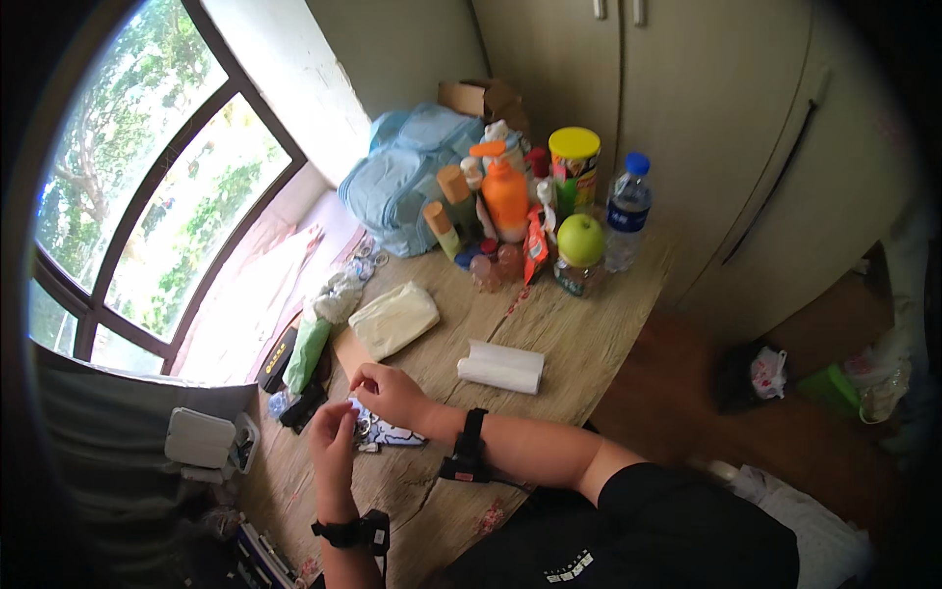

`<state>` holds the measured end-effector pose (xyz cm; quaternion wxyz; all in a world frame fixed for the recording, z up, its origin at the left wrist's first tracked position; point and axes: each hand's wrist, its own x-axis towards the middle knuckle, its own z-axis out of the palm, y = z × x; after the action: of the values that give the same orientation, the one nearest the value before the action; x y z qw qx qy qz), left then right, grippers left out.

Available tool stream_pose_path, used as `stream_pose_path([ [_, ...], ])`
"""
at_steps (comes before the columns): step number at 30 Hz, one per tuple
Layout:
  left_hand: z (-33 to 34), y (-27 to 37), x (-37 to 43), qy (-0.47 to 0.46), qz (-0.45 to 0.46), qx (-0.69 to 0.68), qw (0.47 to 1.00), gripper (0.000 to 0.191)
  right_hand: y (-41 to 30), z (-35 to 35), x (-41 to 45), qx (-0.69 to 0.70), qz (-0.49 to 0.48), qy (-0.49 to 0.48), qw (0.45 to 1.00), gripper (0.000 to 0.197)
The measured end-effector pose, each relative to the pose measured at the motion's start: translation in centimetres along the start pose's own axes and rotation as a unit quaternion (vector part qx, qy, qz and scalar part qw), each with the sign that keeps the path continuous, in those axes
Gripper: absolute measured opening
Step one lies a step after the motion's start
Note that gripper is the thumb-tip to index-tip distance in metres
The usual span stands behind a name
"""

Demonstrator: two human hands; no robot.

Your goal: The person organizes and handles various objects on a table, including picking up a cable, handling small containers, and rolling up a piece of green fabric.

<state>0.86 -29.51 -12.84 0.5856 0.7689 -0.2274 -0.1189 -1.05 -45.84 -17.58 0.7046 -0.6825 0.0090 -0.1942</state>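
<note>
Close together over the wooden table [434, 478], my two hands face each other with fingers curled. My left hand [335, 445] has its thumb near its index finger. Just beyond it, my right hand [391, 397] holds its fingertips in a pinch-like pose. Whether anything small is between the fingers of either hand cannot be made out. Below them lies a blue-and-white patterned pouch or cloth [397, 431], partly hidden, with a metal key ring [363, 427] beside it. Each wrist wears a black strap with a small device.
A white plastic-film roll [502, 366] and a cream soft pack [395, 320] lie beyond my hands. Farther back stand an orange pump bottle [505, 195], a green apple [581, 240] atop a jar, a water bottle [628, 213] and a blue bag [397, 177]. A white case [202, 439] sits left.
</note>
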Motion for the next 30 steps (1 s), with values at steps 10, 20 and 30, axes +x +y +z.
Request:
stream_pose_path([
  [10, -0.4, -5.7, -2.4, 0.074, 0.038, -0.040, 0.996, 0.014, -11.4, -14.3, -3.6, 0.028, -0.125, 0.010, 0.992, 0.010],
  [20, 0.7, -7.3, -3.3, 0.102, 0.074, -0.096, 0.987, 0.013, -6.4, -32.8, -6.8, -0.379, -0.114, 0.450, 0.801, 0.052],
  [30, 0.8, -8.3, -3.3, 0.114, 0.104, -0.115, 0.981, 0.013, -1.2, -36.9, -4.9, -0.391, 0.078, 0.387, 0.831, 0.077],
])
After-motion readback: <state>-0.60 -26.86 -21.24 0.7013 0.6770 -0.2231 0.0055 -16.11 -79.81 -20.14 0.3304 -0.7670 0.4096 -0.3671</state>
